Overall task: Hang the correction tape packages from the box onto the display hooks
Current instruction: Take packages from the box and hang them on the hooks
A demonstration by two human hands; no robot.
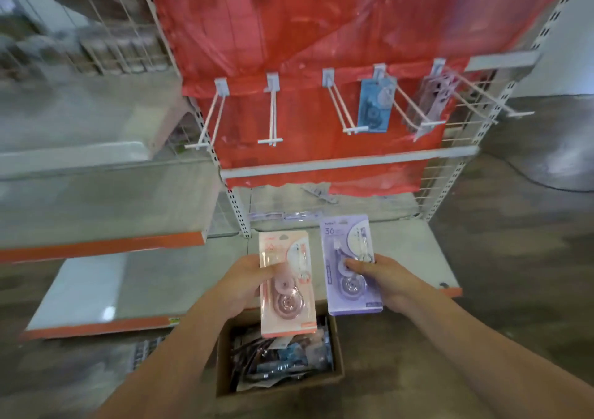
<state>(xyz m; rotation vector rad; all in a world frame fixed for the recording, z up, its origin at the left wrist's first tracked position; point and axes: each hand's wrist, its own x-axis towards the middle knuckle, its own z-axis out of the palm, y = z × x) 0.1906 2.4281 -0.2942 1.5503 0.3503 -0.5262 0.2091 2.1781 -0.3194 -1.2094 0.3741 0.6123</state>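
My left hand [247, 282] grips a pink correction tape package [287, 287] by its left edge. My right hand [382, 277] holds a purple correction tape package [348, 264], thumb on its front. Both packages are upright above an open cardboard box [337, 375] on the floor, which holds several more packages. Higher up, a row of white display hooks juts from a red-backed panel. The left hooks [271, 110] are bare. A blue package [374, 107] hangs on one hook, and several purple packages [432, 103] hang on the hook to its right.
A white bottom shelf [180, 277] with an orange front edge lies behind the box. A loose package [318, 192] lies at the back of it. Grey shelving [96, 190] stands to the left, concrete floor [514, 258] to the right.
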